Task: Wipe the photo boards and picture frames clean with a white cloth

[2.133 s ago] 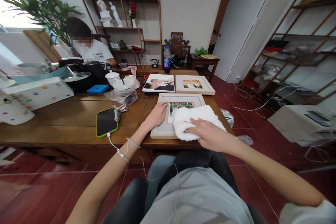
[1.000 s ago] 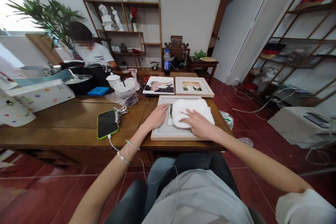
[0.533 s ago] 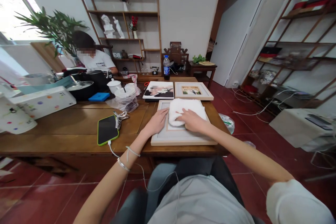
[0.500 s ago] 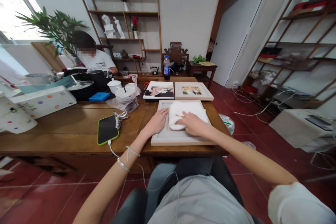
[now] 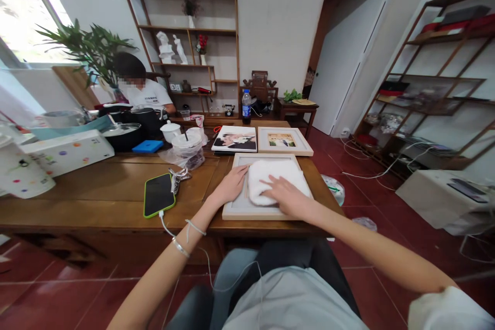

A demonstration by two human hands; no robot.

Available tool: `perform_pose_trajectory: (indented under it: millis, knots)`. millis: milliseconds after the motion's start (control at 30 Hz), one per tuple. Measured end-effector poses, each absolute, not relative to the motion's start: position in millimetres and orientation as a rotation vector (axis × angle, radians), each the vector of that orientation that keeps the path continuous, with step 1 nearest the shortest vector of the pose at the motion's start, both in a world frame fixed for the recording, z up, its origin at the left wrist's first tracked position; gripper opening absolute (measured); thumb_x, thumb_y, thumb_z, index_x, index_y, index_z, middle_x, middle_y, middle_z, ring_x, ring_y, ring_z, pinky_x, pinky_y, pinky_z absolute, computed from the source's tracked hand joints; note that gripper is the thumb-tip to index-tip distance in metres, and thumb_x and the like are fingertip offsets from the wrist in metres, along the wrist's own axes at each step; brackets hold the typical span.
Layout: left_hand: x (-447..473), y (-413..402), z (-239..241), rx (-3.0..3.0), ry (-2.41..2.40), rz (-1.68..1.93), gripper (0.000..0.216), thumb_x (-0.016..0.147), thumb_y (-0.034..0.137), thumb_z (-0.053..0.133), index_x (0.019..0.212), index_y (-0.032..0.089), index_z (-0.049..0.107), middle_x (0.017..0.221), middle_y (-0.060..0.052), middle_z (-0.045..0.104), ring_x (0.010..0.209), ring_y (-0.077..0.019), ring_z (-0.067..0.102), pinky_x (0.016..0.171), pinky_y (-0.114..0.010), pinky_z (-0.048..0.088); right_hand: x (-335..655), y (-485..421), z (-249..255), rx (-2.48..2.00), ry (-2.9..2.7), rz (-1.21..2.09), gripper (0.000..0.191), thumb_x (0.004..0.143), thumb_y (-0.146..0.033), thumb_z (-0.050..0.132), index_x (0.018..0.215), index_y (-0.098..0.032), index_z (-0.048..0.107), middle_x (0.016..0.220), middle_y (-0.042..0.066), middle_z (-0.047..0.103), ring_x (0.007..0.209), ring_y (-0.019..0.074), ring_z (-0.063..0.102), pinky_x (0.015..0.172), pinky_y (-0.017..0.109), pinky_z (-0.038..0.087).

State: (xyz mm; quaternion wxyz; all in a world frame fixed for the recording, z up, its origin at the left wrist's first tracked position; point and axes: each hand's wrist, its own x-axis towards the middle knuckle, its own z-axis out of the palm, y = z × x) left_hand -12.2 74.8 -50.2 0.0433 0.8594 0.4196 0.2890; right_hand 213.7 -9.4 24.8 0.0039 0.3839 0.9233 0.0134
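A pale wooden picture frame (image 5: 232,210) lies flat on the wooden table in front of me. On its face rests a folded, fluffy white cloth (image 5: 284,169). My right hand (image 5: 288,196) presses on the cloth from above, fingers spread and not wrapped around it. My left hand (image 5: 232,184) lies along the frame's left side, its fingers stretched out and their tips by the cloth's left edge. The cloth hides much of the frame's face.
Beyond the frame lie a photo print (image 5: 234,139) and a second framed picture (image 5: 283,140). A cola bottle (image 5: 246,107) stands behind them. To the left are a charging phone (image 5: 159,195), a lidded plastic cup (image 5: 186,140) and black pots (image 5: 145,121). A person (image 5: 145,90) sits at the far left.
The white cloth and my right hand have slid slightly toward me over the frame. My left hand stays at the frame's left side. The whole view has tilted up a little.
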Motion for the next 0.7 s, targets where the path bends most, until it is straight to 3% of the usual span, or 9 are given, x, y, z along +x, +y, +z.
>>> perform_pose_trajectory:
  millis: [100,200,267,500,700]
  knots:
    - [-12.6,75.0,-49.8,2.621,1.28,0.881,0.043,0.094,0.02,0.029,0.129,0.008,0.052,0.136,-0.016,0.051,0.129,-0.0231,0.046,0.111,-0.044,0.035,222.1,41.2,22.8,1.391,2.864,0.212,0.067,0.074,0.011,0.034,0.129,-0.021,0.055,0.15,0.01,0.035,0.142,0.0267,0.023,0.109,0.054,0.026]
    - [-13.1,74.4,-49.0,2.608,1.273,0.882,0.043,0.094,0.02,0.03,0.129,0.008,0.052,0.137,-0.016,0.05,0.129,-0.0234,0.045,0.111,-0.043,0.034,222.8,79.0,27.9,1.463,2.855,0.411,0.07,0.073,0.013,0.034,0.131,-0.02,0.052,0.154,0.01,0.027,0.144,0.0291,0.015,0.109,0.056,0.023]
    - [-13.2,74.2,-49.3,2.591,1.266,0.894,0.043,0.094,0.02,0.031,0.129,0.009,0.053,0.137,-0.016,0.05,0.13,-0.0232,0.044,0.112,-0.043,0.034,217.3,89.2,28.3,1.412,2.852,0.468,0.068,0.073,0.013,0.034,0.13,-0.019,0.054,0.153,0.009,0.03,0.143,0.0317,0.015,0.109,0.057,0.022]
    - [-12.3,74.9,-51.9,2.57,1.23,0.968,0.042,0.093,0.018,0.032,0.129,0.013,0.052,0.136,-0.014,0.051,0.128,-0.0236,0.046,0.11,-0.046,0.035,187.9,27.4,18.1,1.242,2.828,0.327,0.055,0.078,0.002,0.04,0.124,-0.021,0.06,0.144,0.012,0.043,0.131,0.0353,0.038,0.101,0.057,0.034]
    - [-11.3,73.3,-50.6,2.563,1.292,0.925,0.043,0.093,0.018,0.03,0.129,0.008,0.051,0.137,-0.016,0.05,0.129,-0.0232,0.045,0.111,-0.044,0.035,197.2,-47.4,47.7,1.023,2.912,0.051,0.051,0.075,-0.004,0.046,0.119,-0.022,0.063,0.134,0.011,0.055,0.116,0.0309,0.053,0.089,0.044,0.045]
